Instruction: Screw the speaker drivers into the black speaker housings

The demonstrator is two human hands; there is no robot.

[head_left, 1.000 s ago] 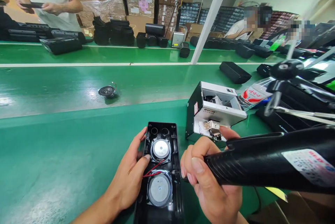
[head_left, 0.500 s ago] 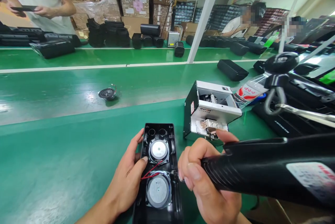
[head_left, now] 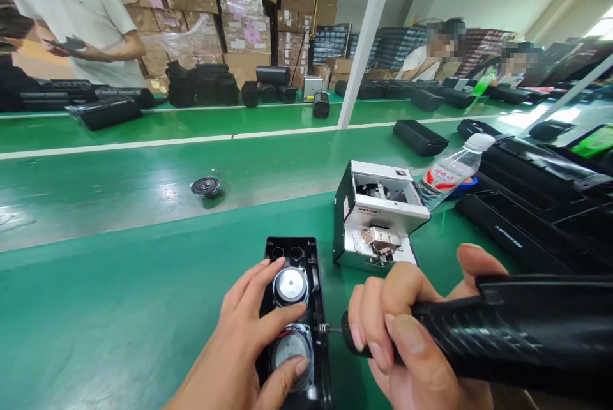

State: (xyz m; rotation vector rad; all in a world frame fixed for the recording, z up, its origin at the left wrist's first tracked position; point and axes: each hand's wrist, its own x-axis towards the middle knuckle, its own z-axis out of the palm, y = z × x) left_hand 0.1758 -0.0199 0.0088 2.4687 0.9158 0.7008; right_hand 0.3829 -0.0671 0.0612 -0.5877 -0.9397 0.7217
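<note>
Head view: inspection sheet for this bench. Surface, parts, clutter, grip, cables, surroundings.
Surface: green bench top, glossy, light reflections.
Job's things: black speaker housing with upper driver and lower driver; electric screwdriver, bit toward housing's right side.
Clutter: loose speaker driver; WEIXIN-marked machine; capped plastic bottle; black cases at right.
Grip: left hand spread over housing, thumb on lower driver; right hand closed round screwdriver.
Cables: red wires, partly hidden by left hand.
Surroundings: stacked cartons, white post, co-workers beyond bench.
</note>
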